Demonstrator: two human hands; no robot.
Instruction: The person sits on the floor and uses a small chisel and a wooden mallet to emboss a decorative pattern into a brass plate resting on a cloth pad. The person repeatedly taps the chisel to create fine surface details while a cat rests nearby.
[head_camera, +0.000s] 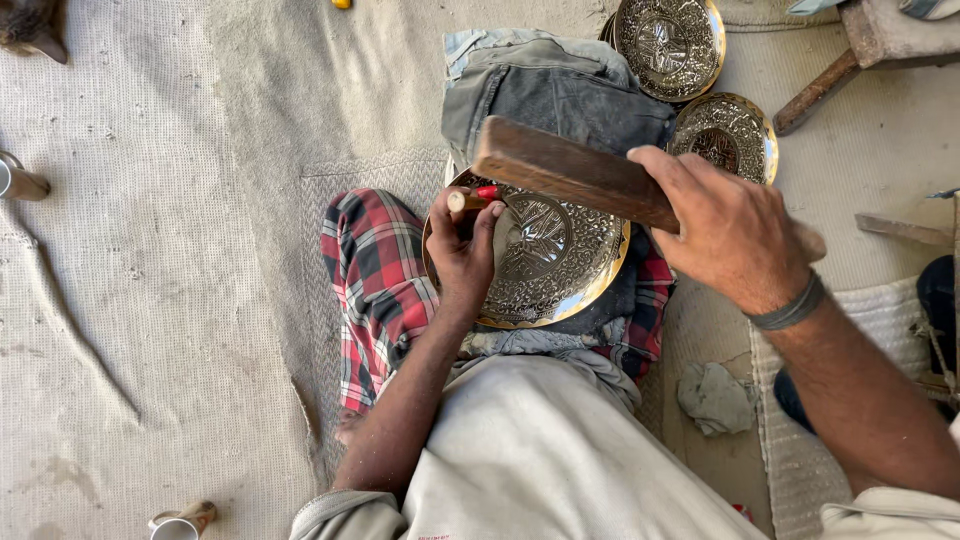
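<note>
An engraved brass plate (560, 262) rests on my lap, over red checked cloth (375, 275). My left hand (462, 250) grips a small chisel-like tool (472, 198) with a red band, its tip set against the plate's left rim. My right hand (728, 235) is closed around a brown wooden block (568, 170), held raised above the plate's upper edge and slanting toward the tool.
Two more engraved brass plates (668, 42) (728, 135) lie beyond, beside folded grey cloth (545, 90). A wooden-handled tool (815, 92) lies top right. Metal cups (12, 178) (180, 522) sit at the left on the woven mat. A grey rag (715, 397) lies by my right arm.
</note>
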